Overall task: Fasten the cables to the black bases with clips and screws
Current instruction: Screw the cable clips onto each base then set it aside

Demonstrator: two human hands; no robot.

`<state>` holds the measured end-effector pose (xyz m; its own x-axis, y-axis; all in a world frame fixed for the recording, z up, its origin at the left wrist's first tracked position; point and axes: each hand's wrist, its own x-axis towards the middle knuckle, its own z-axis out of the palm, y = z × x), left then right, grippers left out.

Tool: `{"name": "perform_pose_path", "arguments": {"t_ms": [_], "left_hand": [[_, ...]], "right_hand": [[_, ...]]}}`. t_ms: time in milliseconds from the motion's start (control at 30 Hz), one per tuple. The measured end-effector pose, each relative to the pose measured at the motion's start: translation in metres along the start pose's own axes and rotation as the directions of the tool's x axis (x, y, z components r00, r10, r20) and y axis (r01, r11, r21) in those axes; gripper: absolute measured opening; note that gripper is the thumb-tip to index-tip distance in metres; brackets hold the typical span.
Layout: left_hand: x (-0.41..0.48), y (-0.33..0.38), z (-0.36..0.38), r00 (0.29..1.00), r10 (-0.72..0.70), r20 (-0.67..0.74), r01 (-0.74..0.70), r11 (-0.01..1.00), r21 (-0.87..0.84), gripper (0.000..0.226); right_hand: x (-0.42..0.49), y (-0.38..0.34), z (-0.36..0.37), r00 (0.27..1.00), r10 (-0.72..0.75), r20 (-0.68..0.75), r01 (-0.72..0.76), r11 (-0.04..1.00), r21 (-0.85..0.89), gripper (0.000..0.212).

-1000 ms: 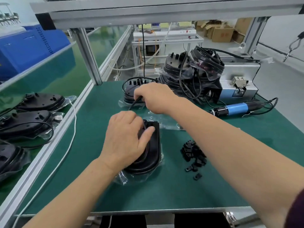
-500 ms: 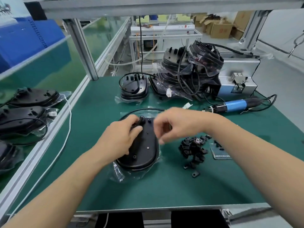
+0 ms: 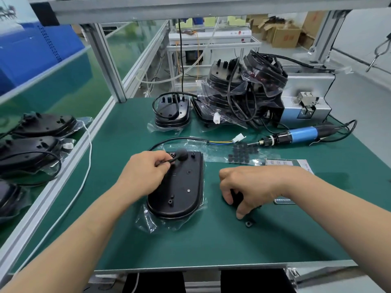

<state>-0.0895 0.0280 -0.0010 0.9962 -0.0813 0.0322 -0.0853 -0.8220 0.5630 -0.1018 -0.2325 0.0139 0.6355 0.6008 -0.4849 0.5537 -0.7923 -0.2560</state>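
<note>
We work at a green-matted table (image 3: 211, 246) framed in aluminium, with a slanted post (image 3: 105, 64) rising at its far left corner. Near the front middle, a black base (image 3: 182, 193) lies underside up on a clear plastic bag (image 3: 152, 220). Our left hand (image 3: 146, 172) rests on the base's far left edge, its grip pinched on the cable (image 3: 169, 141) just beside the round bushing. The cable loops away behind the base and ends in a white connector (image 3: 238, 138).

Our right hand (image 3: 254, 187) is just right of the base, fingers curled down over a pile of black clips (image 3: 237, 197); we cannot tell whether its grip has closed on one. A single clip (image 3: 249, 224) lies apart from the pile, nearer us.

Behind the right hand lies a sheet of round black pads (image 3: 241, 153). A blue electric screwdriver (image 3: 296, 134) rests across the far right, near a grey screw feeder (image 3: 304, 102). At the back stand a stack of bagged bases (image 3: 243, 96) and, left of it, a lower stack (image 3: 172, 111) with a coiled cable.

On our left, a lower green conveyor (image 3: 63, 85) carries further bases. Cardboard boxes (image 3: 283, 34) sit on the floor beyond the table.
</note>
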Motion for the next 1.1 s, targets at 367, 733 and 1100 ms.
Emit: {"name": "perform_pose_path", "arguments": {"t_ms": [367, 733, 1100], "left_hand": [[-0.010, 0.000, 0.011, 0.997, 0.024, -0.078, -0.025, 1.000, -0.016, 0.015], [0.018, 0.008, -0.025, 0.978, 0.192, -0.082, -0.183, 0.977, 0.109, 0.009], [0.052, 0.009, -0.044, 0.954, 0.236, 0.185, -0.253, 0.965, 0.075, 0.014]], "right_hand": [[-0.011, 0.011, 0.002, 0.985, -0.089, -0.147, 0.094, 0.995, 0.025, 0.010], [0.037, 0.005, -0.042, 0.841, -0.041, -0.540, 0.362, 0.785, 0.504, 0.013], [0.102, -0.008, -0.062, 0.856, 0.184, -0.483, 0.288, 0.607, 0.740, 0.018]]}}
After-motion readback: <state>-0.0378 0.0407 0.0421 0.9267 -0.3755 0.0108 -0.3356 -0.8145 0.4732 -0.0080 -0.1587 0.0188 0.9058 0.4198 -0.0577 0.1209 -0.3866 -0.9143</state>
